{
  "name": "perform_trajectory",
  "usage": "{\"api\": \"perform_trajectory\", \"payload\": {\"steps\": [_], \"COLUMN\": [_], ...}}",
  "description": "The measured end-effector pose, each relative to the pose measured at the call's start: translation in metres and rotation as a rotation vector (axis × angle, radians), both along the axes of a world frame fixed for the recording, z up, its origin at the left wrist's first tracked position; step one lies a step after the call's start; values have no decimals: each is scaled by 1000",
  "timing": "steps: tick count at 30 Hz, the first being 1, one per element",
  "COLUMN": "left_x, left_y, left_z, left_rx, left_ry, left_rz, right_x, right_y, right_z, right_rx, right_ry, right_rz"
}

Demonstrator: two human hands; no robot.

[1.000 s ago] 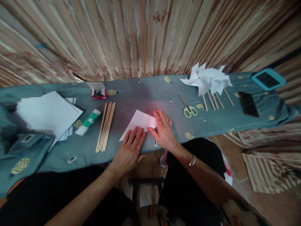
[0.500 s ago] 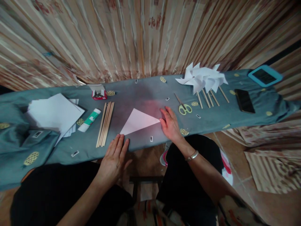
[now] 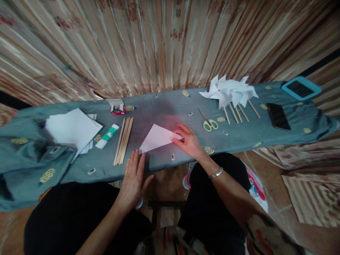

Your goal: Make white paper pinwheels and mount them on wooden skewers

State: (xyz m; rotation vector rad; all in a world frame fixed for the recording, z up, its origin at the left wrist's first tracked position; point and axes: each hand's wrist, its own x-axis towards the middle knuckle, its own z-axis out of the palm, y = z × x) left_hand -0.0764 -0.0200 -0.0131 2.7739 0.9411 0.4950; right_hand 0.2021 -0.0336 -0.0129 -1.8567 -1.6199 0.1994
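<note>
A white sheet of paper (image 3: 157,137), folded into a triangle, lies flat on the cloth-covered table in front of me. My left hand (image 3: 134,173) rests at the table's front edge, fingers stretched out and thumb apart, with fingertips touching the paper's lower left corner. At the other end, my right hand (image 3: 187,141) has thumb and fingers closed around the paper's narrow right tip. Several wooden sticks (image 3: 123,141) lie side by side just left of the paper. Green-handled scissors (image 3: 208,122) lie beyond my right hand.
Left of the sticks are a glue stick (image 3: 107,136) and a stack of white paper (image 3: 71,125). A small red box (image 3: 117,109) of metal bits stands behind them. Paper pinwheels (image 3: 231,90) on sticks, a phone (image 3: 278,116) and a blue-framed device (image 3: 301,88) occupy the right side.
My right hand has slid left over the paper's right tip, its thumb and fingers now around it. The left hand stays at the lower left corner. The view has shifted slightly.
</note>
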Motion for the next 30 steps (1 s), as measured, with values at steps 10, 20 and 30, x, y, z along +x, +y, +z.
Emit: {"api": "perform_trajectory", "payload": {"steps": [10,20,30], "left_x": [14,68,59], "left_y": [4,11,29], "left_z": [13,55,54], "left_rx": [-5,262,263], "left_ry": [-150,-97,-2], "left_rz": [64,-157,-188], "right_x": [0,-13,-38], "right_y": [0,-25,-40], "right_z": [12,44,23], "right_rx": [117,252,147], "right_ry": [311,-255,-291], "right_rz": [-83,35,364]}}
